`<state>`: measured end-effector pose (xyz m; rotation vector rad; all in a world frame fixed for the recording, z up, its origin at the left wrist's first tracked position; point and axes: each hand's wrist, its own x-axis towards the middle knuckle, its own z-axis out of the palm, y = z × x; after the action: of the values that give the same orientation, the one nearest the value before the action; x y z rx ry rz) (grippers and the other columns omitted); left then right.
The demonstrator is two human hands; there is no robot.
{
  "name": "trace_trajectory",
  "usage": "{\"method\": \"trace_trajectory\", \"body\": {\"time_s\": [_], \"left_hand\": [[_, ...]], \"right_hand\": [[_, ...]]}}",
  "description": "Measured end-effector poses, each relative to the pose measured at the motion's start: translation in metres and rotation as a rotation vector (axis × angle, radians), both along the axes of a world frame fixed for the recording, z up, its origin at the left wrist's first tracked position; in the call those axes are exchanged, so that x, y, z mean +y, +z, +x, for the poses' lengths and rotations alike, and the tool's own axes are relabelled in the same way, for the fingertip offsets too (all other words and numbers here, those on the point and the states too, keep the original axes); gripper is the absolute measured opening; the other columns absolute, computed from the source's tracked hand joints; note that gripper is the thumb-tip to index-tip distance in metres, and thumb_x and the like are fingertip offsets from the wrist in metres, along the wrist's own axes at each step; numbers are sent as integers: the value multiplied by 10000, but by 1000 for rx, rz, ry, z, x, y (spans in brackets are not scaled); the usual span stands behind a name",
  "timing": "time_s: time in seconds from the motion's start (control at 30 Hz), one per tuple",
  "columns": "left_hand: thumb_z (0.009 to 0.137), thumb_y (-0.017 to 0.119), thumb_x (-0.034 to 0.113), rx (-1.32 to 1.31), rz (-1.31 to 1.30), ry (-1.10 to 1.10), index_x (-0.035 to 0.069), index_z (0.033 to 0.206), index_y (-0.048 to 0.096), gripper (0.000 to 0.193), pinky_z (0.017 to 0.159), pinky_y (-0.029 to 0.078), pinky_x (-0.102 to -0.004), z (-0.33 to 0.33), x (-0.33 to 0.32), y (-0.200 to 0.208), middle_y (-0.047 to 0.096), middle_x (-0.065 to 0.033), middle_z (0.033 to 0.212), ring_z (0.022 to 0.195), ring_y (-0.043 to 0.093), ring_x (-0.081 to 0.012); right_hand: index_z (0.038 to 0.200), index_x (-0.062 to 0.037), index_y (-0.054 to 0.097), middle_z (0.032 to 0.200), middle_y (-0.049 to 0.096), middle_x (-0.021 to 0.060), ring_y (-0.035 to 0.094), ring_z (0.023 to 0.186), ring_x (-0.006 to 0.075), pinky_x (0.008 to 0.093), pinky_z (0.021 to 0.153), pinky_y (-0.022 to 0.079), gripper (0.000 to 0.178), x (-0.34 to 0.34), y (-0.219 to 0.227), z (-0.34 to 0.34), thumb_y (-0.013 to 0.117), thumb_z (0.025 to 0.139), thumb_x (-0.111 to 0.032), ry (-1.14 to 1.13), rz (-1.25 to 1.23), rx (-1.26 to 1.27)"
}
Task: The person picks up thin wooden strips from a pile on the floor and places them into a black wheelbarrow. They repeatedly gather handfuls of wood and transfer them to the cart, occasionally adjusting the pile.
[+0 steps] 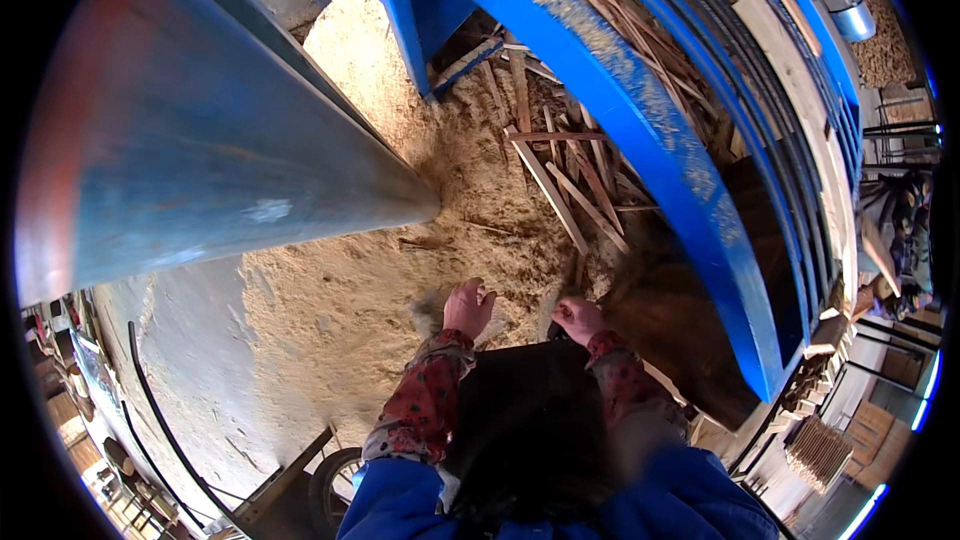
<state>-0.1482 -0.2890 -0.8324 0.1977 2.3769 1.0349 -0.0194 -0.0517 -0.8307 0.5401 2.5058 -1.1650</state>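
Both hands are in front of my body, low over a floor covered in sawdust (340, 310). My left hand (467, 308) has its fingers loosely bent and apart, with nothing seen in it. To its right, my right hand (578, 320) is closed, thumb against fingers; whatever it may hold cannot be made out. Patterned red sleeves (415, 405) cover my forearms. A black apron-like cloth (520, 410) hangs between them. Just beyond the right hand lie thin wooden offcuts (555, 195), loosely heaped on the sawdust.
A curved blue metal beam (660, 130), dusted with sawdust, arches along my right. A large grey-blue metal panel (230, 150) juts in from the left. Behind the beam run dark bars and boards (800, 120). Near my left side stands a spoked wheel (335, 485).
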Motion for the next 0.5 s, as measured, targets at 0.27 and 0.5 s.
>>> {"method": "trace_trajectory", "body": {"time_s": [0.27,0.5], "left_hand": [[795,702,327,-145,-75,16,30,1007,649,368,718,544,-417,-29,-6,-170,706,-150,894,854,678,-339],[795,679,365,-179,-150,-18,38,945,625,364,756,521,-477,-64,15,-263,681,-182,890,877,645,-394]], "right_hand": [[807,-50,671,767,663,142,647,745,334,422,685,512,300,68,-137,-54,722,798,-346,174,171,-185],[877,-18,686,800,664,177,649,755,316,426,713,528,345,118,-233,-140,739,801,-351,134,91,-184]]}}
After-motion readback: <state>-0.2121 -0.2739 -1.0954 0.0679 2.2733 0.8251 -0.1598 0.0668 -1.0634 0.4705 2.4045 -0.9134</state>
